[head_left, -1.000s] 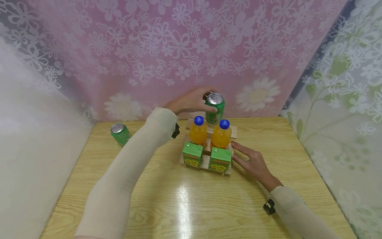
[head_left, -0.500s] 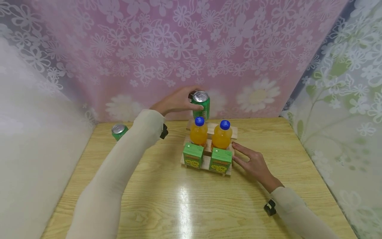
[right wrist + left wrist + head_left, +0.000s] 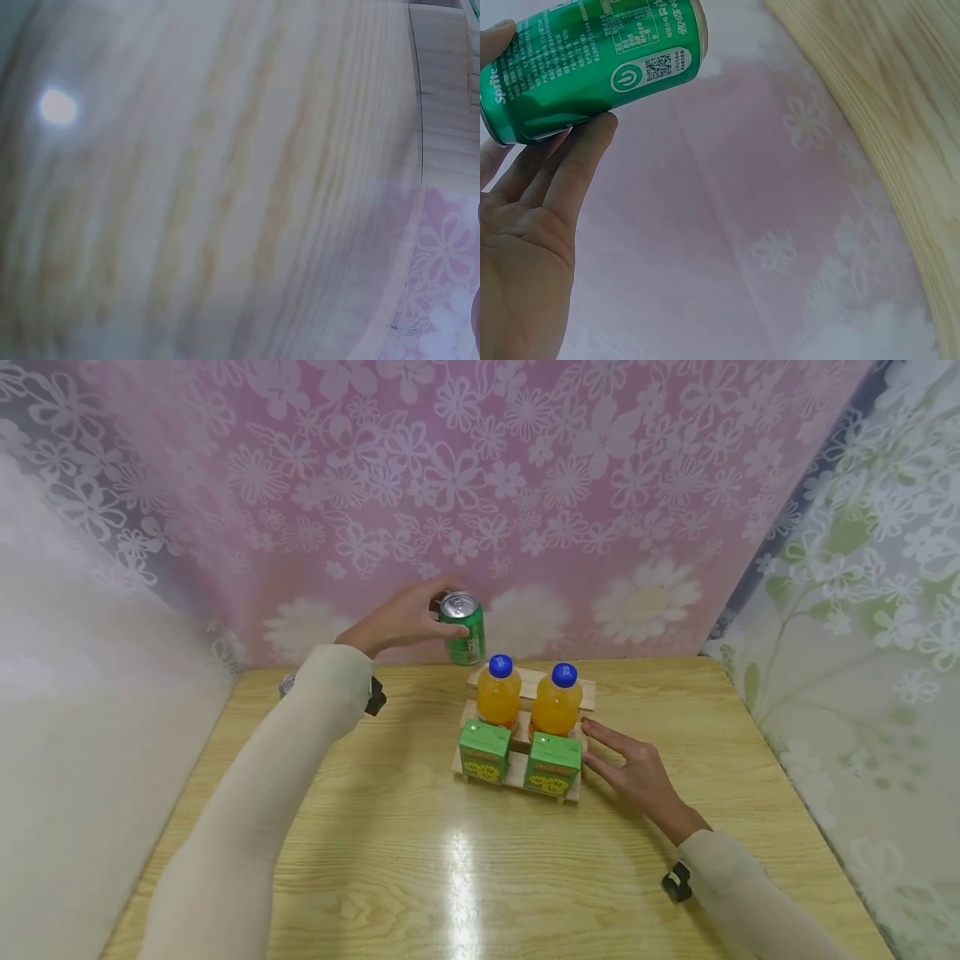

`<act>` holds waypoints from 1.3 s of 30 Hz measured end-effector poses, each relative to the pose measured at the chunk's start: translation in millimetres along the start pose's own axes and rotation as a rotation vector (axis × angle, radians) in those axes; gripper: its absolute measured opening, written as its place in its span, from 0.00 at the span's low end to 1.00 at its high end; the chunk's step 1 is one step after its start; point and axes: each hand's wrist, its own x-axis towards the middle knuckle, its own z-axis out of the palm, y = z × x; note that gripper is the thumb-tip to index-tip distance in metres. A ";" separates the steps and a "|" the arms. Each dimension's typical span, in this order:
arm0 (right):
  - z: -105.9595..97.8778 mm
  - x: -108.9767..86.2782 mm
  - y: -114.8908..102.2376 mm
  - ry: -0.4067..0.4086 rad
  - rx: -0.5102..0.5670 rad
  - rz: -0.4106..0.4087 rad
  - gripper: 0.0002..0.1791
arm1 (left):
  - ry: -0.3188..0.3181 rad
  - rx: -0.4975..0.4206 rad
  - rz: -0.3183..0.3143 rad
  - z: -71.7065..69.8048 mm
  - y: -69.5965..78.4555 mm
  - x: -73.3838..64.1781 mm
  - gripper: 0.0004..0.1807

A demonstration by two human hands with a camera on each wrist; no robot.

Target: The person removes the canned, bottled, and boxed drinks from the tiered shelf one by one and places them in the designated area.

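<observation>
Near the tiered pale-wood rack (image 3: 529,682): left hand (image 3: 405,618), fingers clamped on a green metal can (image 3: 468,647), has shifted left; I judge it off-rack.
Rack's right edge: right hand (image 3: 639,772), fingers apart.

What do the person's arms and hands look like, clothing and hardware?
Left sleeve and right sleeve: long, plain, cream. A small black unit sits by each sleeve's wrist end: left unit, right unit. Left hand and right hand are bare, no gloves. No cables visible.
</observation>
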 end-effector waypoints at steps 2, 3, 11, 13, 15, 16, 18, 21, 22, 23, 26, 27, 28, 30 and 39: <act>0.0 -0.1 -0.3 0.000 0.001 0.002 0.34 | 0.009 0.004 -0.008 -2.6 -4.7 -5.5 0.34; 0.0 -0.1 -0.4 -0.001 0.001 0.002 0.34 | 0.014 0.008 -0.014 -3.8 -7.1 -8.2 0.33; 1.3 -0.6 0.6 0.000 0.002 0.003 0.34 | 0.035 0.031 -0.079 -11.2 -30.3 -29.3 0.33; 2.0 -0.9 0.8 -0.002 0.001 0.001 0.34 | 0.037 0.027 -0.104 -12.4 -37.0 -34.2 0.33; 2.3 -1.2 0.6 -0.003 -0.002 0.000 0.35 | 0.044 0.024 -0.116 -13.2 -42.5 -38.6 0.34; 2.3 -1.3 0.3 -0.002 -0.003 0.000 0.34 | 0.046 0.027 -0.119 -13.6 -45.1 -40.6 0.34; 2.1 -1.5 0.1 0.002 -0.008 -0.003 0.34 | 0.051 0.036 -0.129 -14.6 -50.2 -44.1 0.34; 1.3 -1.4 -0.3 0.008 -0.011 -0.001 0.34 | 0.060 0.064 -0.154 -16.9 -55.8 -50.1 0.35; 1.1 -1.3 -0.4 0.009 -0.011 0.000 0.34 | 0.064 0.075 -0.164 -18.0 -57.5 -52.2 0.36; 0.9 -1.2 -0.3 0.011 -0.011 0.002 0.34 | 0.067 0.080 -0.172 -19.2 -59.2 -54.2 0.36; 0.4 -0.7 -0.8 0.011 -0.011 0.005 0.34 | 0.077 0.095 -0.198 -22.5 -63.0 -62.3 0.36; 0.3 -0.6 -1.0 0.010 -0.010 0.006 0.33 | 0.080 0.097 -0.207 -23.5 -64.4 -65.1 0.36; 0.2 -0.7 -1.1 0.008 -0.011 0.007 0.33 | 0.080 0.097 -0.221 -24.5 -66.1 -67.8 0.36; 0.1 -0.7 -1.2 0.005 -0.011 0.008 0.33 | 0.082 0.103 -0.252 -25.7 -68.4 -73.7 0.36; -0.4 -0.4 -1.8 -0.002 -0.016 0.009 0.33 | 0.080 0.125 -0.349 -24.7 -81.9 -96.0 0.36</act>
